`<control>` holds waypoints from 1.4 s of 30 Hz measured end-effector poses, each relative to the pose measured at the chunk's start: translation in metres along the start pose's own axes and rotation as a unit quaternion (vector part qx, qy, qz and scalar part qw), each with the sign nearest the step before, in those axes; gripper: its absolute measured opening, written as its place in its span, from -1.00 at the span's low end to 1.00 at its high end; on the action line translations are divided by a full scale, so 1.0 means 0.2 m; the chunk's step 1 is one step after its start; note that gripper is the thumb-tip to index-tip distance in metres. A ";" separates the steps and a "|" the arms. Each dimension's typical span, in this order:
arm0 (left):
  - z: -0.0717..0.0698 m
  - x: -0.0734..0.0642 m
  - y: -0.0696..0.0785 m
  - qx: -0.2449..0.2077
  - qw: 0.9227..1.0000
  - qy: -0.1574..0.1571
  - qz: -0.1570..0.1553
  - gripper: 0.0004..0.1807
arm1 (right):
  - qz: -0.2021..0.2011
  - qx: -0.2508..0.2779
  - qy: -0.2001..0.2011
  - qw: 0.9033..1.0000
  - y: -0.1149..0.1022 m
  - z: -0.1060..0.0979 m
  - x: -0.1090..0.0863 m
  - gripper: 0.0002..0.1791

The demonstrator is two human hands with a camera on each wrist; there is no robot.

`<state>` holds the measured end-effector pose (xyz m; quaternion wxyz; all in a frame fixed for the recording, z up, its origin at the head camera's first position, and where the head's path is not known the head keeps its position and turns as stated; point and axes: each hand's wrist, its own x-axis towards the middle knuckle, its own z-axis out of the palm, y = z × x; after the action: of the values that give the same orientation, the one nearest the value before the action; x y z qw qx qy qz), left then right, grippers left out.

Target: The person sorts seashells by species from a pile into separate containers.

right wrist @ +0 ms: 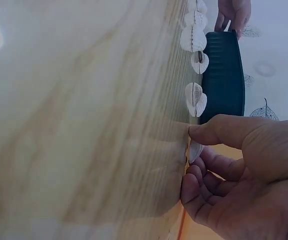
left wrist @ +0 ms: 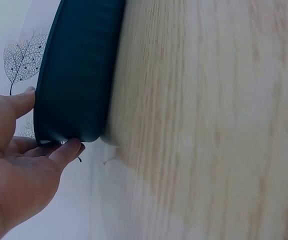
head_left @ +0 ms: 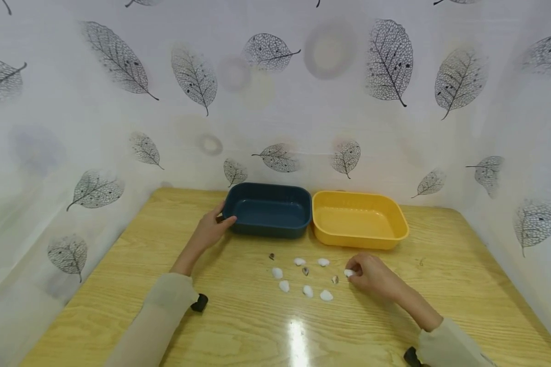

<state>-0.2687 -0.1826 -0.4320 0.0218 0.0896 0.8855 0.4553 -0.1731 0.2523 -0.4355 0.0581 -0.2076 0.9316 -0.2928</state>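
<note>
My left hand (head_left: 209, 228) grips the left end of a dark blue plastic basin (head_left: 271, 232), thumb against its front corner and fingers round the end. In the left wrist view, the fingertips (left wrist: 70, 148) press on the end wall below the rim. On the right, my right hand (head_left: 372, 273) pinches a white seashell (head_left: 349, 273) between thumb and fingers, low over the table in front of a yellow basin (head_left: 358, 241). The right wrist view shows this shell (right wrist: 196, 151) partly hidden by the fingers. Several white shells, one a white shell (head_left: 326, 295), lie to its left.
Small dark shells lie among the white ones, including a dark shell (head_left: 305, 271) and a snail-like one (head_left: 271, 256). Both basins stand side by side at the back of the wooden table (head_left: 239, 326), near a leaf-patterned cloth (head_left: 284, 117).
</note>
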 end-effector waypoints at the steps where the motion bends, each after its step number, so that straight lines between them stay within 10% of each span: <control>1: 0.00 0.00 0.00 0.002 1.000 -0.001 0.002 -0.17 | 0.004 0.005 -0.003 1.000 0.00 0.00 0.00 -0.89; 21: -0.01 0.00 0.03 -0.009 0.999 -0.031 -0.022 -0.18 | 0.000 0.116 -0.001 0.993 0.02 -0.05 -0.02 -0.89; 42: -0.01 0.01 0.02 -0.011 0.999 -0.026 -0.026 -0.18 | 0.005 0.095 0.009 0.995 -0.06 -0.11 0.02 -0.77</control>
<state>-0.2698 -0.1824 -0.4268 0.0576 0.0782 0.8815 0.4621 -0.1778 0.2537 -0.4109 0.0703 -0.1942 0.9009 -0.3817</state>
